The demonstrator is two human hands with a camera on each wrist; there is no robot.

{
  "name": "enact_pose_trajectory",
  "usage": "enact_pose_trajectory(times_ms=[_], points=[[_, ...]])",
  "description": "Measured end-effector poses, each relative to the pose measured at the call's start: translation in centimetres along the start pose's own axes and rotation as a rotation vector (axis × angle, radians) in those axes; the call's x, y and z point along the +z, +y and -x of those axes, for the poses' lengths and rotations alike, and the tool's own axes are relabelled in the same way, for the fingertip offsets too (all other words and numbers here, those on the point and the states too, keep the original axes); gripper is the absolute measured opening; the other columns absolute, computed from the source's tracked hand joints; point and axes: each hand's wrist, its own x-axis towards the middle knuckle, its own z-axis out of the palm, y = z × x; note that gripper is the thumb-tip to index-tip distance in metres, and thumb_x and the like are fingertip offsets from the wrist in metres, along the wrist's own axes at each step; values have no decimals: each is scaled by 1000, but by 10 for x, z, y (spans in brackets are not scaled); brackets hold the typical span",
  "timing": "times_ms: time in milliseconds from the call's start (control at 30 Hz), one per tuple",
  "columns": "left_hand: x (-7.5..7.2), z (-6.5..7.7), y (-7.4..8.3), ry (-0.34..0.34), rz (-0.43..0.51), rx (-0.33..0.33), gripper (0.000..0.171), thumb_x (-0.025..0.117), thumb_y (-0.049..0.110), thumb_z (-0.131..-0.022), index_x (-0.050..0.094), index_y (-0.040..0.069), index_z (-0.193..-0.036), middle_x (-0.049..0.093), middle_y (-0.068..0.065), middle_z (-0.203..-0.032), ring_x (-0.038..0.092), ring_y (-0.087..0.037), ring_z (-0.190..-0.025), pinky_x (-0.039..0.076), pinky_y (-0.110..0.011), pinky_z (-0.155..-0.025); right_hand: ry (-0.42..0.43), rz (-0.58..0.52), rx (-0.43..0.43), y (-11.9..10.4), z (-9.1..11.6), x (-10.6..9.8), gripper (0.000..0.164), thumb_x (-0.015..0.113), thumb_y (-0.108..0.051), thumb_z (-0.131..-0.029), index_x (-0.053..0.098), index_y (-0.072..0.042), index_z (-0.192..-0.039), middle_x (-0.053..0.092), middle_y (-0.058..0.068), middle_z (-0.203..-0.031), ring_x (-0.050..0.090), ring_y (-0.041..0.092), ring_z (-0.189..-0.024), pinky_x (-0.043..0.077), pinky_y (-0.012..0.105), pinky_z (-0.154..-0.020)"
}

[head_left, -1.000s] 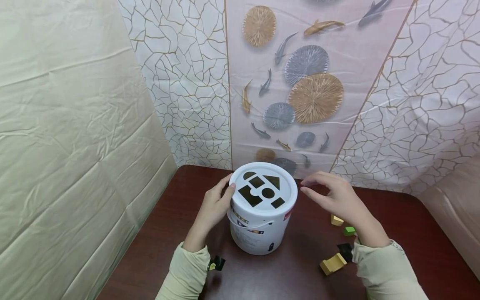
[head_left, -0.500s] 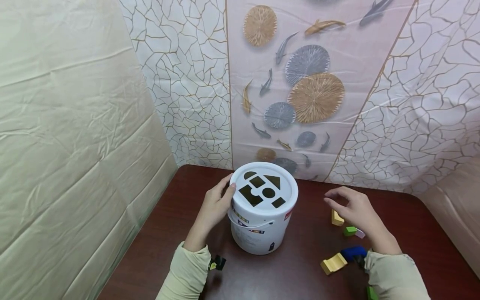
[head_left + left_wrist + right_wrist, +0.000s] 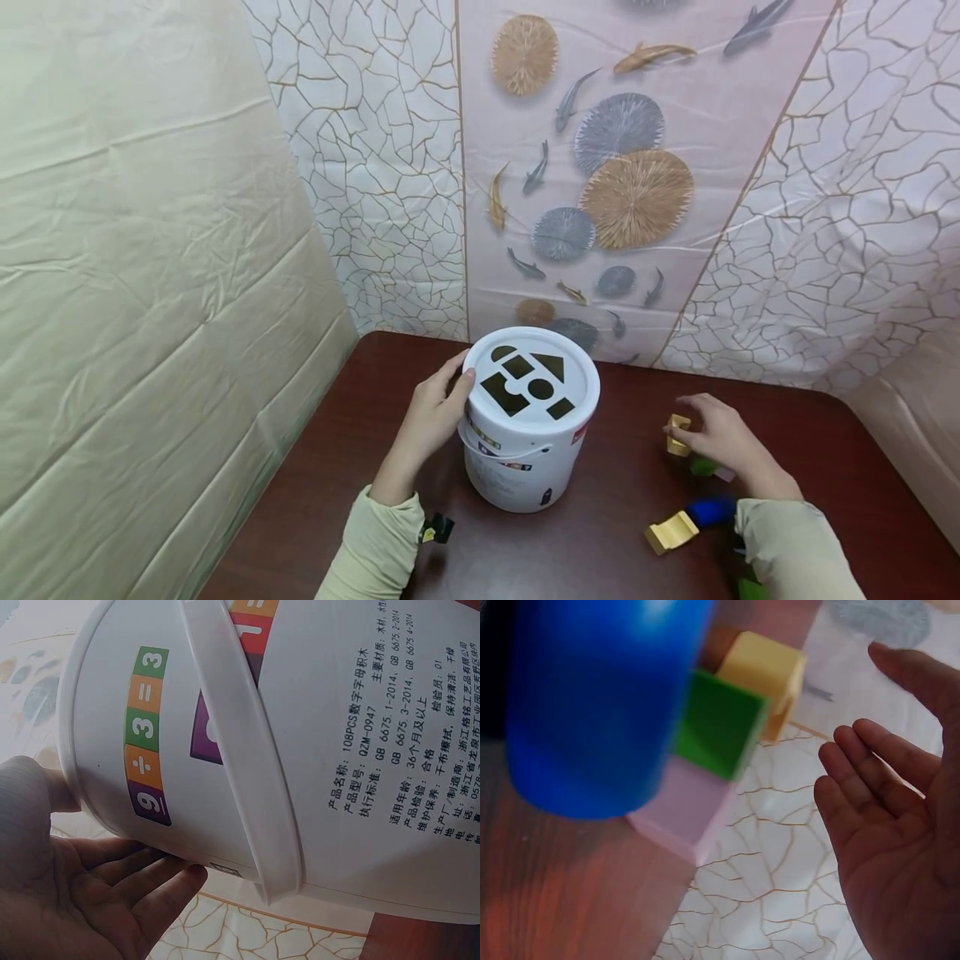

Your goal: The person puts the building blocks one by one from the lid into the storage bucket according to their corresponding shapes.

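A white bucket (image 3: 510,479) stands upright, its lid (image 3: 581,375) cut with several shaped holes. At its left side, my left hand (image 3: 433,407) rests against it, thumb on the lid's rim and fingers extended along the wall, as the left wrist view (image 3: 82,877) confirms. My right hand (image 3: 726,435) is over a small yellow block (image 3: 677,445), thumb and fingers apart; whether they touch it is unclear. Partly under that hand are a green block (image 3: 702,467) and a pink block (image 3: 682,802). A blue rounded block (image 3: 712,510) lies nearer, beside a yellow block with a curved hollow (image 3: 671,533).
Another green block (image 3: 752,589) shows at the bottom edge beside the right sleeve. The bucket's white handle (image 3: 240,750) hangs down its front. Patterned cloth (image 3: 397,208) hangs behind the dark red table (image 3: 525,558), and a plain cloth (image 3: 187,292) borders the left.
My right hand has moved away from the bucket's right side, rightward and down to the small yellow block. The left hand stays at the bucket.
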Motion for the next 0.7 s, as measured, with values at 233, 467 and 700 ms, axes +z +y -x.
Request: enact_pose_trajectory(times_ms=[233,467,700], points=[[-1,1,1,-4,10,-3,48,51,42,-104,54,21,-147,56,1,-144,49,-18,-134,42,-49,-108,-60,25,-14,15,0,12,68,85,-37,-80,62,11,-122,62,25,-113,64,35,-93,54,52,-77],[-1,1,1,0,13,-1,47,52,40,-104,54,20,-146,57,0,-143,49,-18,-133,42,-49,-108,-66,57,-40,22,-1,13,66,88,-31,-74,63,12,-118,62,27,-110,63,37,-92,52,54,-78],[-1,1,1,3,14,10,46,52,39,-104,55,20,-146,57,0,-143,50,-18,-133,42,-48,-107,-95,81,-23,30,-1,17,70,88,-35,-73,62,14,-116,61,28,-111,61,42,-98,51,58,-83]])
